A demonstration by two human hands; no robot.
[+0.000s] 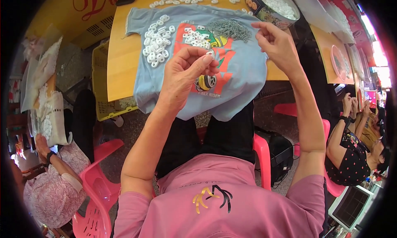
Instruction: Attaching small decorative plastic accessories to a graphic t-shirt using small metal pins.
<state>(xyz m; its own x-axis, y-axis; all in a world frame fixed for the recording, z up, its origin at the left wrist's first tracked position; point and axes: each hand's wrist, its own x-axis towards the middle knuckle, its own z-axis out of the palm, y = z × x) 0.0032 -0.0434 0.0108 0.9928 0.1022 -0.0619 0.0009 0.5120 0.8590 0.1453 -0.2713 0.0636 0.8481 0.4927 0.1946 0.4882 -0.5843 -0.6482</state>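
- In the head view, showing large red script on a yellow panel (78,27) at the upper left.
- Also showing pale lettering above and below the cartoon print on a blue shirt (151,87), spreading over a wooden table (118,66) and hanging past its near edge.
- Displaying bold lettering on the wall of a patterned tin (264,16) at the far right of the table, brimming with white pieces.
- Wearing a pink top (165,213) with small dark letters just beside a gold-and-black emblem.
- Pinching a small white piece (209,53) between thumb and index finger of the left hand (186,68), curling the remaining fingers, hovering over the print.
- Holding the right hand (278,45) loosely parted, reaching out with the index finger near the right edge of a grey heap (231,30), gripping nothing visible.
- Lying on the shirt as well, in a two-holed white heap (156,43) at the left and a smaller white cluster (194,38) beside the grey.
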